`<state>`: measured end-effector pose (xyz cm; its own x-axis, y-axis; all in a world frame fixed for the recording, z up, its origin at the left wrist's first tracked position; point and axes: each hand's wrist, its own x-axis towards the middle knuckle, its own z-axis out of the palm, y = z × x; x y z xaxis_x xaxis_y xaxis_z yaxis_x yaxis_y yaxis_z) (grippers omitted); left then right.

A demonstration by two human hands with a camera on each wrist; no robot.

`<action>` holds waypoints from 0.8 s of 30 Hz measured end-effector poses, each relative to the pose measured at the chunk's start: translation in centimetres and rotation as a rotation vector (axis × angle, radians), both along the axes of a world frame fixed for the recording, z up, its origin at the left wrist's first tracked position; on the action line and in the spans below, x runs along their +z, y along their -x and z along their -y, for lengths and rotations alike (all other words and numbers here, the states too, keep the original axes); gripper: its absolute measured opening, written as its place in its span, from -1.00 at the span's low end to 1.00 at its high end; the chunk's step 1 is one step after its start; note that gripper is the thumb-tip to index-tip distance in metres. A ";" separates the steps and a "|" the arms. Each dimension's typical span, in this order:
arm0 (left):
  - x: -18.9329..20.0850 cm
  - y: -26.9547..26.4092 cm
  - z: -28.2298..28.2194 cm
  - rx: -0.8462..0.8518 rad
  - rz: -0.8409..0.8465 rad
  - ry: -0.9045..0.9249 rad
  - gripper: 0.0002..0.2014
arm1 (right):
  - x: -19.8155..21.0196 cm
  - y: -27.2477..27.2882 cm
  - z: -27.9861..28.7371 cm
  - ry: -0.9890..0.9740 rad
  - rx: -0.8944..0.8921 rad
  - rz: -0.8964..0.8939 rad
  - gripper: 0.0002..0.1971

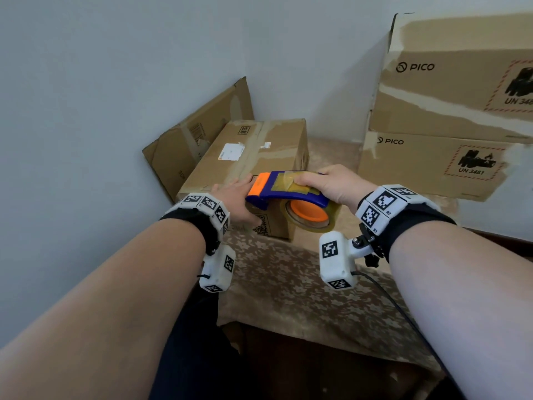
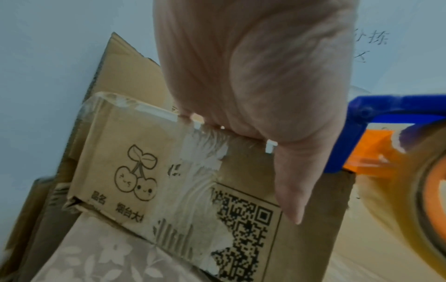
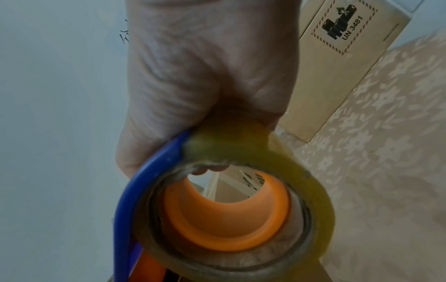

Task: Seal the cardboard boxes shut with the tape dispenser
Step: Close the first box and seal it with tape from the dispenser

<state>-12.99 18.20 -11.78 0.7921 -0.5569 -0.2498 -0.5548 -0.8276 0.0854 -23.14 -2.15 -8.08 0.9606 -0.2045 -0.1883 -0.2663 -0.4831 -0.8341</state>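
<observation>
A long cardboard box (image 1: 253,151) lies on the patterned tablecloth, its near end face printed with cherries and a QR code (image 2: 243,225). My right hand (image 1: 331,183) grips a blue and orange tape dispenser (image 1: 285,192) from above, holding it over the box's near end; the clear tape roll (image 3: 231,209) hangs below with an orange core. My left hand (image 1: 236,197) rests flat on the box's near top edge, just left of the dispenser's orange front, thumb (image 2: 294,183) down over the end face.
A flattened cardboard piece (image 1: 196,140) leans on the wall behind the box. Two stacked PICO boxes (image 1: 438,157) stand at the right. The table's tablecloth (image 1: 302,284) stretches toward me, its front edge near my arms.
</observation>
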 end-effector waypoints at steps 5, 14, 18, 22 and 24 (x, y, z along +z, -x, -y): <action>-0.7 -0.9 -0.1 -0.017 -0.003 -0.043 0.12 | 0.1 0.0 1.0 0.003 0.004 0.035 -0.37; -0.6 -1.1 0.4 0.024 -0.008 -0.105 0.07 | 1.5 0.9 5.7 0.070 0.029 0.051 -0.49; -0.5 -1.1 0.5 0.031 -0.015 -0.117 0.06 | 0.9 1.4 6.9 0.086 0.047 0.014 -0.53; -0.1 -0.8 0.8 0.046 -0.015 -0.122 0.06 | 0.3 1.4 6.7 0.074 0.029 0.007 -0.46; 0.2 -0.5 1.1 0.050 -0.018 -0.141 0.06 | 0.1 1.4 6.5 0.069 0.029 -0.001 -0.52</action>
<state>-12.47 17.08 -11.60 0.8129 -0.4750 -0.3370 -0.5118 -0.8588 -0.0243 -24.50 -8.66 -7.99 0.9663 -0.1887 -0.1752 -0.2516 -0.5472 -0.7983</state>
